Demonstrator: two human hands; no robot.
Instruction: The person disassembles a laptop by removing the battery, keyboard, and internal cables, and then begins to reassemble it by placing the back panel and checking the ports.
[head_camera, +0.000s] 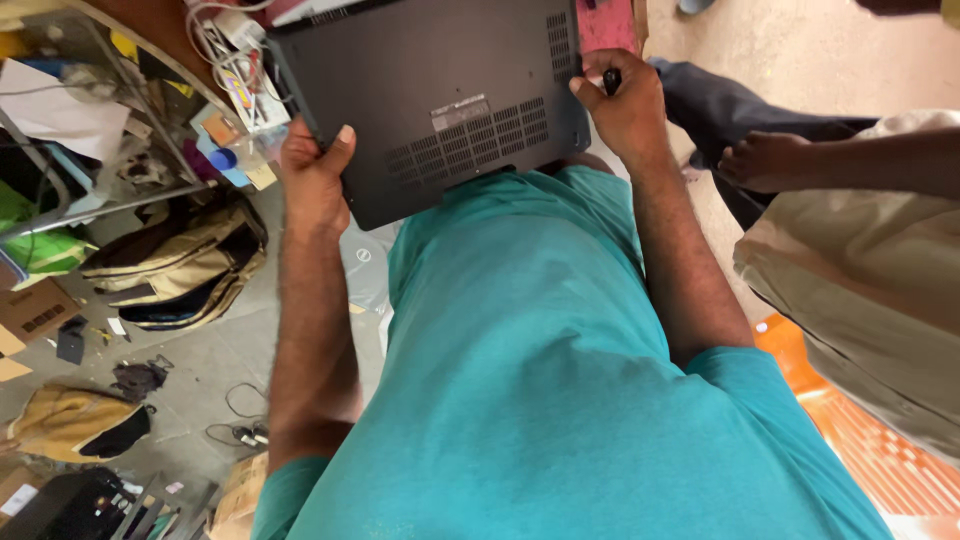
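- We have a dark grey laptop (440, 100) turned underside up, resting against our teal shirt (540, 360) at the belly, vents and label facing us.
- Our left hand (315, 175) clamps the laptop's near-left edge, thumb pressed on the bottom panel — a firm, closed hold.
- Our right hand (625, 105) is curled shut round a small black tool (612, 80), probably a screwdriver, its tip at the panel's right edge by the side vents.
- We judge the step to be work on the bottom cover at that corner — the tip's exact seat we cannot tell.
- The next move calls for a steady left hand and the tool kept square.
- Another person's hand (765, 160) rests nearby, apart from ours.
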